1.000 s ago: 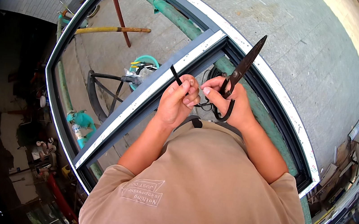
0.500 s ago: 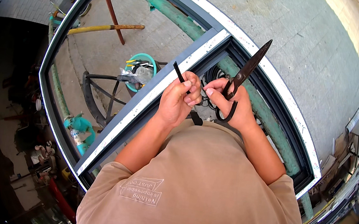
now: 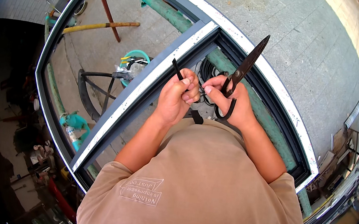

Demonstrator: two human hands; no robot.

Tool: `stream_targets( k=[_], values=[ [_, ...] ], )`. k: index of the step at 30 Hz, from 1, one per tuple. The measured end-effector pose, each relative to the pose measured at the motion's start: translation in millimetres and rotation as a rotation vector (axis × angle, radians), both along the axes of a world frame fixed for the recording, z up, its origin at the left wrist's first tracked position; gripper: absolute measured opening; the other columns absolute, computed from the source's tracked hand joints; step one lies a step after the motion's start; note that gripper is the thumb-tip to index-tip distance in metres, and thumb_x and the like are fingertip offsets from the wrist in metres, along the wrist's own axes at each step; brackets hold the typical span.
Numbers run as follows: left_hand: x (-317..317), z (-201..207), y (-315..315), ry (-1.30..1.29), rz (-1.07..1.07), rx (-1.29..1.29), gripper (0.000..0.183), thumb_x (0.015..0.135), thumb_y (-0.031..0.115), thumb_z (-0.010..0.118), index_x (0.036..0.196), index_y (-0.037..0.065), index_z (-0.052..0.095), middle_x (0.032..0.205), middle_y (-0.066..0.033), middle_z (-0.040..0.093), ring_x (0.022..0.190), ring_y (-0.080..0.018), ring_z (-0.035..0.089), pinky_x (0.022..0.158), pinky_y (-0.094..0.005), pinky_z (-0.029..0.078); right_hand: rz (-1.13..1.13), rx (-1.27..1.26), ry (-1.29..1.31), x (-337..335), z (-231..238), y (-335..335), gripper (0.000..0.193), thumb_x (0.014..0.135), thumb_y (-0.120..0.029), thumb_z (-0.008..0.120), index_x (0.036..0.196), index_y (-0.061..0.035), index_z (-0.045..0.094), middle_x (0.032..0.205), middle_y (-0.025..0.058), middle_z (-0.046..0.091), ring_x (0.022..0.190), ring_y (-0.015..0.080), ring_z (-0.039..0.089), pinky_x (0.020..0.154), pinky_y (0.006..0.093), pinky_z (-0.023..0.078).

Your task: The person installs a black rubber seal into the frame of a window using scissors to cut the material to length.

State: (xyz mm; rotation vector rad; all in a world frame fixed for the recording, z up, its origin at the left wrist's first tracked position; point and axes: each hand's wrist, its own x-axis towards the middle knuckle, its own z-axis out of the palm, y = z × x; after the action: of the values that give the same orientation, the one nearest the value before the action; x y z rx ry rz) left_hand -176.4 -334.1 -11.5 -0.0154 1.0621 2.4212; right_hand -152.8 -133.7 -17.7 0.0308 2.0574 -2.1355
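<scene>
My left hand (image 3: 175,95) is closed round a short black strip (image 3: 176,69), whose end sticks up past the thumb. Close beside it, my right hand (image 3: 231,101) grips dark metal scissors (image 3: 250,63) by their handles, blades pointing up and away to the right. The blades look closed. The thumb and a finger of the right hand come together near the left fingertips; anything tiny between them is too small to make out. Both hands are above a large window frame (image 3: 185,44), grey with a white face, and below them hangs coiled black strip (image 3: 206,70).
Green pipes (image 3: 165,11) run under the frame. A turquoise bucket (image 3: 138,54) with tools and plastic stands on the floor at left, near a black curved tube (image 3: 86,95). A yellow pole (image 3: 102,27) crosses a rust-red bar (image 3: 108,12). Scrap pieces (image 3: 335,153) lie at the right.
The frame and the floor things have shifted slightly left in the view. Both hands keep nearly the same pose, still holding the black strip and the scissors.
</scene>
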Motion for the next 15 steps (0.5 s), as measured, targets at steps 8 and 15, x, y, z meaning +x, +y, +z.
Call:
stream_targets(
  k=[8,15],
  values=[
    [7,-12,7,0.042,0.018,-0.228,0.02,0.1,-0.004,0.056,0.116,0.009,0.056,0.097,0.0007,0.049,0.07,-0.0079,0.039,0.067,-0.0286,0.034,0.014,0.017,0.03,4,-1,6,0.018,0.102,-0.019,0.078,0.103,-0.0017,0.078,0.074,-0.0037,0.064,0.069,0.0057,0.054,0.061,0.0279,0.042],
    [4,2,6,-0.074,-0.022,-0.195,0.015,0.104,0.003,0.051,0.115,0.005,0.062,0.095,-0.0004,0.053,0.068,-0.007,0.038,0.065,-0.0276,0.034,-0.015,-0.074,0.032,4,-1,5,0.017,0.102,-0.019,0.078,0.103,-0.0018,0.079,0.073,-0.0042,0.063,0.069,0.0051,0.053,0.061,0.028,0.042]
  ],
)
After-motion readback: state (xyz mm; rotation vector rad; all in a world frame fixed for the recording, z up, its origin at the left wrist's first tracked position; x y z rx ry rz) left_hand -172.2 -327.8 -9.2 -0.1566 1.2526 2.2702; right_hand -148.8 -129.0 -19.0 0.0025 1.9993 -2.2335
